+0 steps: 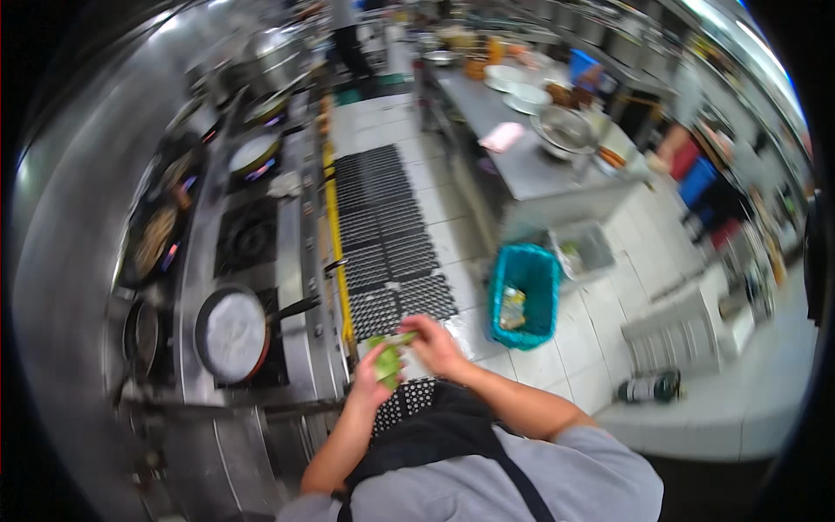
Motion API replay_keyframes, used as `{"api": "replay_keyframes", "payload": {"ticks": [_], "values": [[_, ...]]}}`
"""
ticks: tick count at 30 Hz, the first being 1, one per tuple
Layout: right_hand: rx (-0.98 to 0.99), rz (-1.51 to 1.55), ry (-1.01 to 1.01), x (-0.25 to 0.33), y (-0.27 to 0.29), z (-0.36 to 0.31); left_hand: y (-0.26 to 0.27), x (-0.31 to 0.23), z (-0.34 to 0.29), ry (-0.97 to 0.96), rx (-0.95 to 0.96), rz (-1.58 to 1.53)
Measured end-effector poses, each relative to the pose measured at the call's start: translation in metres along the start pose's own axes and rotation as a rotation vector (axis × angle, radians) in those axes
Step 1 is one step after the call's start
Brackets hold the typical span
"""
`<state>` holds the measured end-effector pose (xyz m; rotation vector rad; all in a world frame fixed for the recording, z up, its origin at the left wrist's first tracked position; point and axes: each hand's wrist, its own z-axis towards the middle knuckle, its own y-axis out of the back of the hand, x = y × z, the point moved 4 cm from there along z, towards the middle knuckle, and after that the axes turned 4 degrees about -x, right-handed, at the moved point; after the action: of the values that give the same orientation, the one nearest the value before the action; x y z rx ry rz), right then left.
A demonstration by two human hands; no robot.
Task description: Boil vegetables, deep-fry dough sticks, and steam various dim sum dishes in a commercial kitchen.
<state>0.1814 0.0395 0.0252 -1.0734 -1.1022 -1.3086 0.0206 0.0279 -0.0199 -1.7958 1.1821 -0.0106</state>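
Note:
Close in front of my apron I hold a light green leafy vegetable (pixel 385 364), its exact kind blurred. My left hand (pixel 369 384) is wrapped round its lower part. The fingers of my right hand (pixel 437 348) are closed on the narrow end at its upper right. To the left, a frying pan (pixel 233 335) with a pale white content sits on the stove, its black handle pointing toward me. On the floor to the right stands a bin lined with a teal bag (pixel 526 296), some waste inside.
A steel worktable (pixel 531 174) with bowls and plates runs along the right. A grey tub (pixel 593 248) stands behind the bin. More pans, one a wok (pixel 155 239), sit over lit burners at left. Black mats (pixel 383 222) cover the aisle. Other people stand far ahead and at right.

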Motion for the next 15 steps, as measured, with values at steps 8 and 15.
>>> {"api": "replay_keyframes", "payload": {"ticks": [8, 15], "values": [[0.057, -0.257, -0.224, 0.037, 0.1, 0.124, -0.114, -0.035, 0.175, 0.139, 0.174, 0.017], [0.119, -0.265, -0.032, 0.042, 0.108, 0.281, -0.158, -0.157, 0.302, 0.059, 0.114, -0.132]]}}
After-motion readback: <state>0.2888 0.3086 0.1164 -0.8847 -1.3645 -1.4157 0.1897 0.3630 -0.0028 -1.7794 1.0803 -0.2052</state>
